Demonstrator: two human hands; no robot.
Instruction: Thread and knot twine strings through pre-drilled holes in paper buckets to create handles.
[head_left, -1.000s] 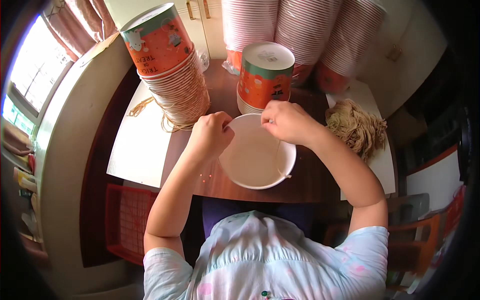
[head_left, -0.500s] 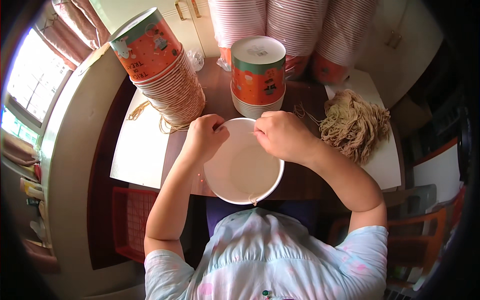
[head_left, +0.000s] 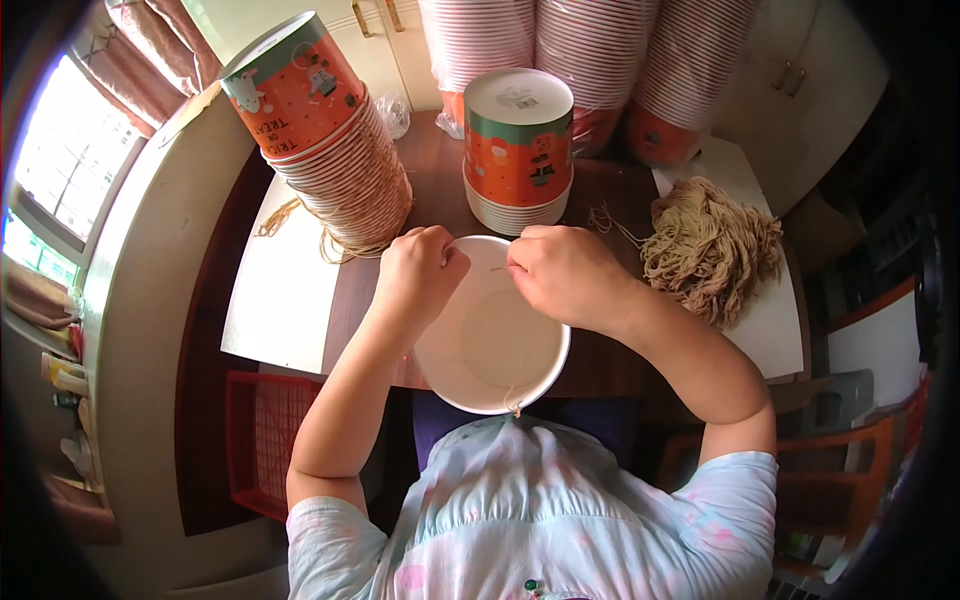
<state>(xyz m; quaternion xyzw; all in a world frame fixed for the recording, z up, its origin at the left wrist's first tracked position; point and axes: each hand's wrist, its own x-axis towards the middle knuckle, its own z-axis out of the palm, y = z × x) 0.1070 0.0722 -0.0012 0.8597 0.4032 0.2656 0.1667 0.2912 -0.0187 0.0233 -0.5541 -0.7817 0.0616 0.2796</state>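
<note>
A paper bucket (head_left: 492, 335), white inside, stands mouth up before me at the table's near edge. A short piece of tan cord (head_left: 516, 404) is knotted at its near rim. At the far right of the rim my right hand (head_left: 568, 268) is closed in a pinch, and a thin cord end pokes out from its fingertips over the bucket's mouth. My left hand (head_left: 422, 275) is curled closed at the far left of the rim, thumb against the fingers. What it grips, if anything, is hidden behind the knuckles.
Behind the bucket stands a short upside-down stack of orange and green buckets (head_left: 518, 150). A taller, corded stack (head_left: 340, 170) leans at left. Plastic-wrapped stacks (head_left: 595, 60) line the back. A tan cord heap (head_left: 710, 250) lies at right; a red crate (head_left: 265, 440) sits lower left.
My left hand has shifted slightly right along the rim, its fingers turned further in. The bucket has moved slightly right and nearer me. More of the cord end shows at my right fingertips.
</note>
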